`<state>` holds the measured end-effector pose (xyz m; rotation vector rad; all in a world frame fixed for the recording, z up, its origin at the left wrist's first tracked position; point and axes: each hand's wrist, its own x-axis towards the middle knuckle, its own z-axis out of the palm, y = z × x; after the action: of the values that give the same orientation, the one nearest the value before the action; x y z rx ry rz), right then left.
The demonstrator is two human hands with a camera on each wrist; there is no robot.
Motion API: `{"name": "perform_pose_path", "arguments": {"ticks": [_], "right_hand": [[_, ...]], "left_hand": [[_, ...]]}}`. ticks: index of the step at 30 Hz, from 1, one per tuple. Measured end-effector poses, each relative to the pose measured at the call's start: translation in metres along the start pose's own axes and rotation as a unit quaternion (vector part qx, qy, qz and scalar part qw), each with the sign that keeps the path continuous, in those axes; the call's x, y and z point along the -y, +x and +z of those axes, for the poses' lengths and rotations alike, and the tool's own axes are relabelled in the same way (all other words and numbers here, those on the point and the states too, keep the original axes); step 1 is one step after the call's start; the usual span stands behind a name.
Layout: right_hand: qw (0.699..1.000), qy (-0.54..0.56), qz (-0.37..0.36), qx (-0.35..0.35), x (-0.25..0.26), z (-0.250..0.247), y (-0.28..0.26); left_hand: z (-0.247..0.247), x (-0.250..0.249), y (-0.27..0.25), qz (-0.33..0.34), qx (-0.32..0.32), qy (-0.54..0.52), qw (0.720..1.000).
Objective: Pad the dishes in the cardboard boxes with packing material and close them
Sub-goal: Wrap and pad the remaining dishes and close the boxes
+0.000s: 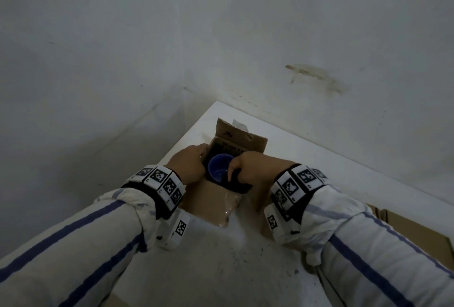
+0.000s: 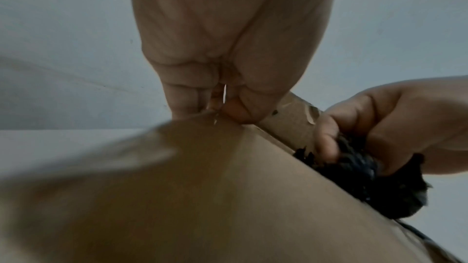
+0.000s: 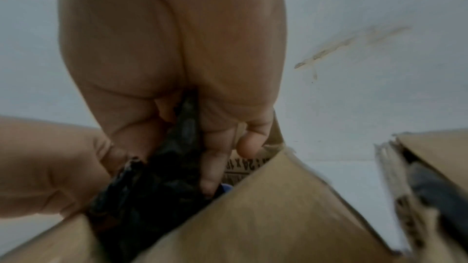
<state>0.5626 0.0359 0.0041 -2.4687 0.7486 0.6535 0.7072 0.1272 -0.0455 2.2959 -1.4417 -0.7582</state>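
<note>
A small cardboard box stands open on the white table, its back flap raised. Inside lies a blue bowl. My left hand curls over the box's left edge and grips it; in the left wrist view its fingers pinch the cardboard box at a corner. My right hand holds crumpled black packing material at the box's right rim, beside the bowl. In the right wrist view the black packing material fills the gap between my fingers and the box wall.
The table sits in a corner between two white walls; its left edge runs close to my left arm. More cardboard lies at the right, seen as a second box in the right wrist view.
</note>
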Motion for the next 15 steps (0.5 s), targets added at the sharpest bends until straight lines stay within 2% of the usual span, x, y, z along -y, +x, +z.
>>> {"name": "perform_pose_path", "arguments": {"ticks": [2, 6, 9, 12, 13, 15], "right_hand": [[1.0, 0.008, 0.002, 0.014, 0.001, 0.001, -0.003], [0.996, -0.061, 0.018, 0.07, 0.007, 0.03, 0.002], [0.998, -0.038, 0.003, 0.052, 0.002, 0.027, 0.0], [1.0, -0.01, 0.005, -0.016, -0.006, 0.013, -0.008], [0.999, -0.029, -0.003, -0.027, -0.007, 0.012, -0.009], [0.996, -0.09, -0.016, -0.005, -0.005, 0.02, -0.008]], "left_hand": [[0.001, 0.002, -0.002, -0.002, 0.014, 0.004, 1.0], [0.006, -0.001, -0.006, 0.01, 0.024, -0.005, 1.0], [0.007, 0.0, -0.007, 0.009, 0.03, -0.02, 0.999], [0.008, 0.0, -0.007, 0.004, 0.032, -0.03, 0.999], [0.009, 0.0, -0.006, 0.003, 0.031, -0.033, 0.999], [0.01, -0.001, -0.005, -0.001, 0.028, -0.039, 0.999]]}}
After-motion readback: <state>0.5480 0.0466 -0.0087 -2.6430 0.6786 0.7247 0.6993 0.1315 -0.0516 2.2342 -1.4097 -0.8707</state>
